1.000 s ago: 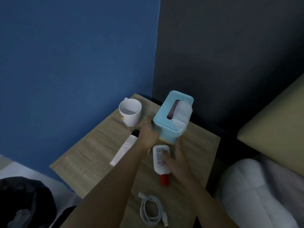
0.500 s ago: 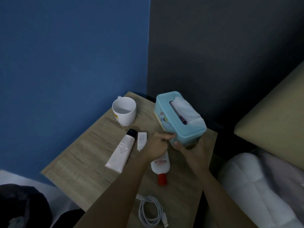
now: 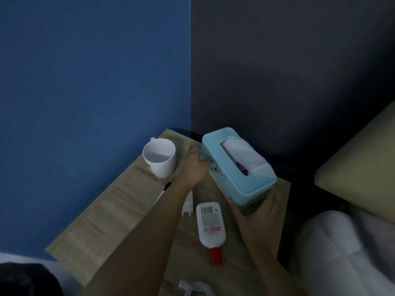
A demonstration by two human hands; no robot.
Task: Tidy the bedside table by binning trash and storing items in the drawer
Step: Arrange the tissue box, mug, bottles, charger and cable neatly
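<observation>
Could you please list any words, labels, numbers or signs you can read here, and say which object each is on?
No text can be read in this view.
White bottle: a barcode, grey print and a red panel, all too blurred to read.
Blue tissue box: a small coloured print on its side, blurred.
White mug: a yellow mark near its base, illegible.

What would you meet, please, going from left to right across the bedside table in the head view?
White mug → left hand → white bottle with a red cap → right hand, with the blue tissue box held between both hands.
</observation>
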